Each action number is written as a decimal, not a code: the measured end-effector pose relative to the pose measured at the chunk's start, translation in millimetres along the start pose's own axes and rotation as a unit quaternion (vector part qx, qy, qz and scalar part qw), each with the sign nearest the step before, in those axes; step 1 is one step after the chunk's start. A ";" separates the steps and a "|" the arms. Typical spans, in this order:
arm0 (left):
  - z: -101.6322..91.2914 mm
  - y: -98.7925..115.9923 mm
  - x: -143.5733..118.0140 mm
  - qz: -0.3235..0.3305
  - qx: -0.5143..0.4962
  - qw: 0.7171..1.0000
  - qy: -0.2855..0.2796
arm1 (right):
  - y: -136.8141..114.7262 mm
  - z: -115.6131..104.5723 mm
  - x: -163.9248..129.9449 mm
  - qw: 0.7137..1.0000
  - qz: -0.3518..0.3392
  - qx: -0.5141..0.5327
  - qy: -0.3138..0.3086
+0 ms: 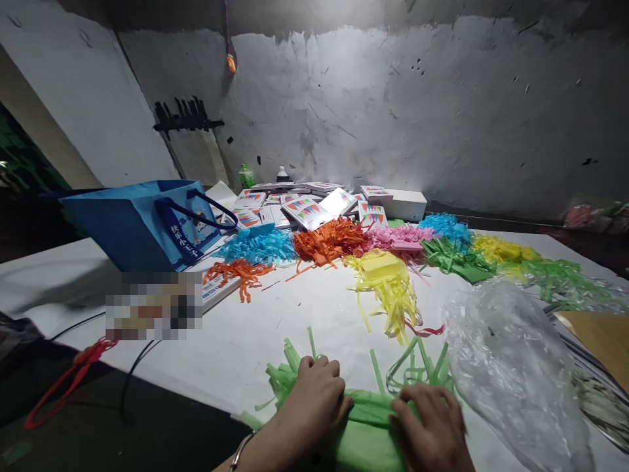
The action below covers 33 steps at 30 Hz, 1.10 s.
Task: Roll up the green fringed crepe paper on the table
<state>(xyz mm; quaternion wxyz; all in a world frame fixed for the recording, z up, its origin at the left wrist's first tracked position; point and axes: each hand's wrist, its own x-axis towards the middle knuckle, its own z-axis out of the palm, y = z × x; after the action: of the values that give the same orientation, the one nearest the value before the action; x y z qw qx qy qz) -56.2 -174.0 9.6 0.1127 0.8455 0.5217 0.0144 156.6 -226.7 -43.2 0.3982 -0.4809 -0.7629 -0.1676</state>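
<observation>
- The left hand (314, 396) curls over the left part of some green tissue paper (368, 440), grasping it with the thumb on the near side and the fingertips hidden
- The right hand (432, 419), slightly blurred, grasps the same paper further right, its fingers bent over the edge
- The green tissue paper lies at the near edge of the white-covered table (304, 314), its smooth folded part between the hands and its cut strips fanning out beyond them
- A bracelet (242, 451) circles the left wrist
- A crumpled clear plastic bag (511, 367) lies just right of the right hand
- Beyond the hands sits a yellow fringed bundle (383, 278), with a thin red strip (427, 330) near its strips
- Behind it, an orange bundle (329, 241) lies between a blue bundle (260, 248) and a pink bundle (400, 237); a darker green bundle (457, 259) lies to the right
- Flat printed boxes (307, 213) pile up near the wall, and a blue bag (128, 226) stands at the left
</observation>
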 end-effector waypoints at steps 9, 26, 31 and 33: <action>21.6 -10.4 -7.3 0.174 -0.011 0.937 0.301 | -9.9 15.3 -5.5 0.995 -0.049 0.082 -0.009; 34.8 -8.5 -19.0 0.106 -0.028 0.964 0.243 | -4.8 13.3 -10.4 0.993 0.069 -0.043 -0.090; 26.1 -2.3 -16.4 0.040 -0.003 0.985 0.170 | -5.3 12.3 -0.9 0.983 0.103 -0.078 -0.132; 29.0 -4.6 -13.8 0.044 0.015 0.982 0.185 | -4.7 10.6 1.7 0.989 0.095 -0.042 -0.109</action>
<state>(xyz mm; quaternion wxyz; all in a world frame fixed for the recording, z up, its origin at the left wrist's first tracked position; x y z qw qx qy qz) -62.5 -189.4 -18.3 0.0009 0.8521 0.4957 0.1677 147.4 -221.2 -48.0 0.3066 -0.5829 -0.7448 -0.1075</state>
